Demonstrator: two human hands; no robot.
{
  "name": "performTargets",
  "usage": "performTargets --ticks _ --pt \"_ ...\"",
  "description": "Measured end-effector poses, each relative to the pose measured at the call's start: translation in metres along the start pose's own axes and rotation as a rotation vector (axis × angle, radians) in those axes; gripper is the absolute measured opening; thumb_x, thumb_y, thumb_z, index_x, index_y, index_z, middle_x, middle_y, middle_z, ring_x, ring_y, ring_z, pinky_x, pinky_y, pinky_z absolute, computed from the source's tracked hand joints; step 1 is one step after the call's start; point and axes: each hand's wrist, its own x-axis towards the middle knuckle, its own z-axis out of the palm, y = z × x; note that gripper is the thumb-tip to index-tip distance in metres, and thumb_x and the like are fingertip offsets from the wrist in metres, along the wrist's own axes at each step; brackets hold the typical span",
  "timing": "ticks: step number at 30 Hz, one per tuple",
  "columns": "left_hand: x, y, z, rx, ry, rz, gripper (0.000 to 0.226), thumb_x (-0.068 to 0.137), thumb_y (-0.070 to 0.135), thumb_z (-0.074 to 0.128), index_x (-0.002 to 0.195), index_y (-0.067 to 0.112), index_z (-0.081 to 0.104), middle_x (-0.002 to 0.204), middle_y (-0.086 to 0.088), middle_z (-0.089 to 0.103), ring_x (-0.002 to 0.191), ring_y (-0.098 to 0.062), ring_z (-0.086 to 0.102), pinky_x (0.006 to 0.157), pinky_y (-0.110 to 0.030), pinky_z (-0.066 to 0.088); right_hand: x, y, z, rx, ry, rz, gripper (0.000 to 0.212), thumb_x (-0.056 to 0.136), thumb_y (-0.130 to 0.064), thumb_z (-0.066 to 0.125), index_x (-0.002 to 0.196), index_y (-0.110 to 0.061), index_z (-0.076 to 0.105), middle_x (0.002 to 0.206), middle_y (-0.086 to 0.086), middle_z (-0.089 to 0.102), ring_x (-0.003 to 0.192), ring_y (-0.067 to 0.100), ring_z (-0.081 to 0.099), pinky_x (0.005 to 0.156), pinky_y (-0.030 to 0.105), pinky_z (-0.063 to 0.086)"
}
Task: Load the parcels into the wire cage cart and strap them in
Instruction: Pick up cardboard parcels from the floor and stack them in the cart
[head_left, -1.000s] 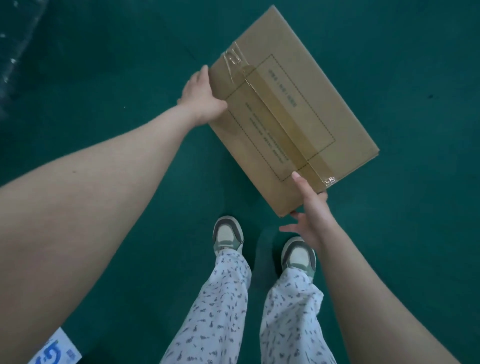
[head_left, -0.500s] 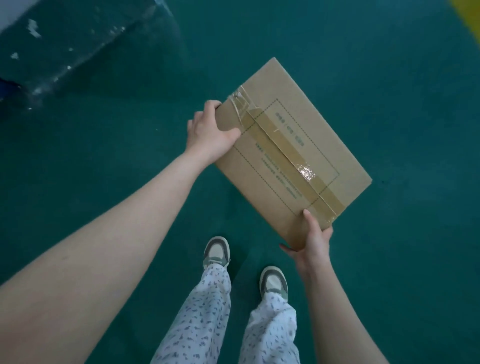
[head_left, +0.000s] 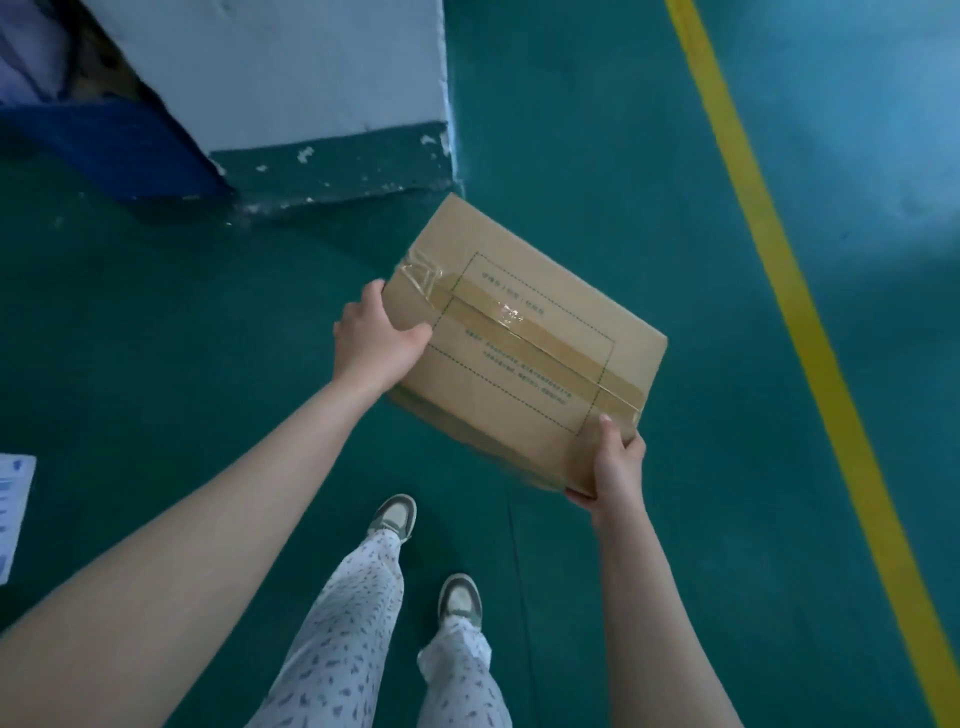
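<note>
Just one taped cardboard parcel (head_left: 524, 358) here, and it's hanging above the green floor (head_left: 156, 338). Its long axis is running diagonally, far-left to near-right, with the taped face pointing up. Two hands are gripping it: left hand (head_left: 376, 343) on the far-left end, right hand (head_left: 615, 462) on the near-right corner.

Taken through a single wide-angle lens worn on the head, aimed forward and steeply down along both bare forearms toward the green floor (head_left: 156, 338). Close enough to hold the left hand (head_left: 376, 340) and right hand (head_left: 615, 462) at arm's length mid-frame on the parcel (head_left: 524, 338), with the shoes (head_left: 395, 514) almost straight below. Wide enough to take in a white pillar base (head_left: 291, 78) at upper left and a yellow line (head_left: 779, 270) running down the right side.
</note>
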Motion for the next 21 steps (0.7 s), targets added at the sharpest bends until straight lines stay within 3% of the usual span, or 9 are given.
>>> performTargets --ticks 6,10,21 --pt "-0.079 -0.012 -0.074 -0.172 0.158 -0.084 0.068 0.085 0.031 0.058 0.145 0.022 0.027 0.137 -0.007 0.038 0.127 -0.029 0.033 0.100 -0.043 0.037 -0.064 -0.054 -0.002 -0.222 -0.080 -0.173 0.055 0.095 -0.033 0.044 0.146 -0.027 0.024 0.136 0.002 0.042 0.109 0.029 0.045 0.084 0.050 0.050" --pt "-0.131 -0.029 -0.116 -0.278 0.287 -0.147 0.069 0.087 0.031 0.057 0.148 0.022 0.023 0.142 -0.008 0.033 0.132 -0.030 0.027 0.101 -0.044 0.034 -0.107 -0.074 0.014 -0.358 -0.173 -0.297 0.057 0.093 -0.034 0.047 0.145 -0.028 0.025 0.138 0.001 0.043 0.120 0.033 0.044 0.089 0.058 0.048" --pt "-0.234 -0.135 -0.234 -0.484 0.624 -0.438 0.067 0.085 0.032 0.054 0.145 0.024 0.028 0.139 -0.010 0.034 0.132 -0.031 0.027 0.102 -0.043 0.034 -0.230 -0.051 0.142 -0.755 -0.503 -0.583 0.055 0.093 -0.036 0.042 0.144 -0.021 0.026 0.135 0.004 0.046 0.116 0.033 0.048 0.098 0.053 0.043"
